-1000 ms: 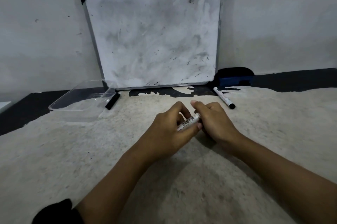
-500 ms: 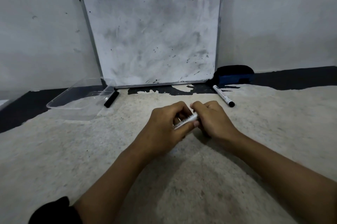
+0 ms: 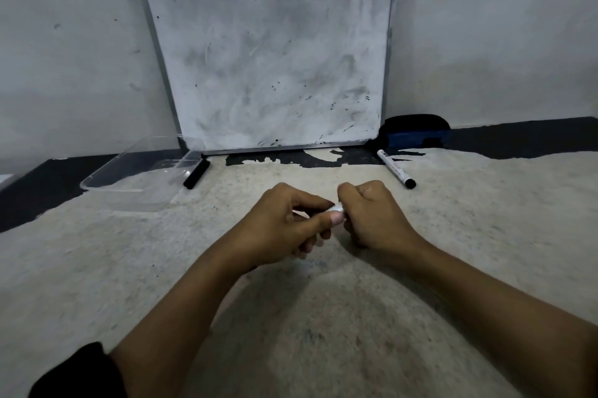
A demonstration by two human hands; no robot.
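A white marker (image 3: 336, 209) lies between my two hands above the middle of the speckled table; only a short strip of its barrel shows. My left hand (image 3: 284, 222) pinches the barrel with thumb and forefinger. My right hand (image 3: 372, 213) is curled in a fist round the marker's other end, which is hidden. A smudged whiteboard (image 3: 271, 54) leans against the wall behind.
A second white marker with a black cap (image 3: 396, 172) lies at the back right, near a blue-and-black eraser (image 3: 415, 135). A black marker (image 3: 196, 173) lies beside a clear plastic tray (image 3: 136, 175) at the back left. The table (image 3: 97, 268) stretches wide around my arms.
My hands have closed in on each other, so less of the marker's barrel shows between them. The camera view shifted slightly; the other objects stayed put.
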